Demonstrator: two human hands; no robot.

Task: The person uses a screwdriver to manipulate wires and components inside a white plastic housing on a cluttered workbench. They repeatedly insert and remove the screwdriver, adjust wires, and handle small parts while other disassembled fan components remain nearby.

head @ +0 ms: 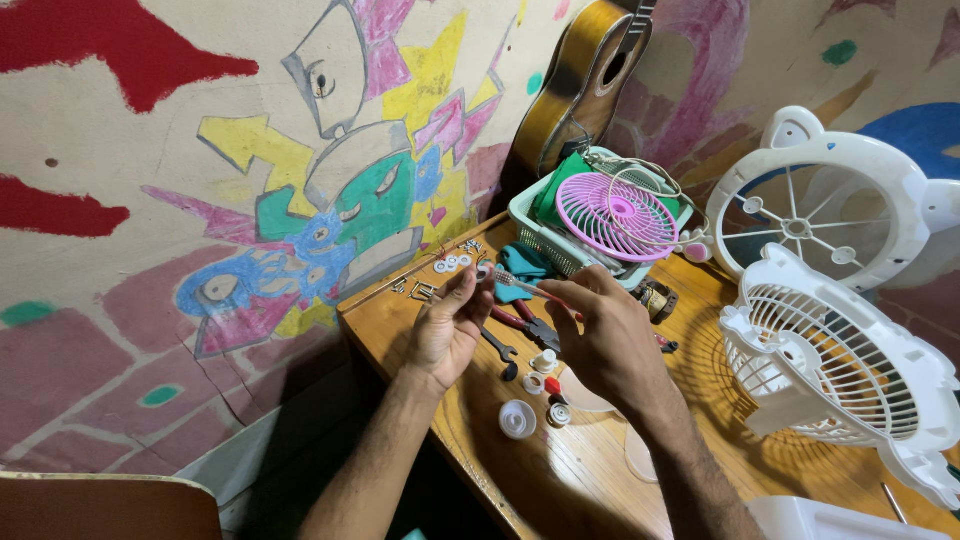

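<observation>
Over the wooden table [590, 470], the left hand [445, 325] pinches a small part at its fingertips while the right hand [605, 340] grips a thin screwdriver [515, 282] against it. Nearby, the white fan grille [830, 365] lies detached, screws [452, 263] loose: reassembly looks barely begun.

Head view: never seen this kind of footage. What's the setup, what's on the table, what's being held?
There is one picture, from a camera worn on a person's head, looking down at their own bare hands. The left hand pinches a small ring-shaped part. The right hand holds a thin metal tool whose tip meets that part. Below is a wooden table with a wrench, pliers, small white caps, white fan grilles, and a green basket carrying a pink fan blade. A guitar leans on the painted wall.
</observation>
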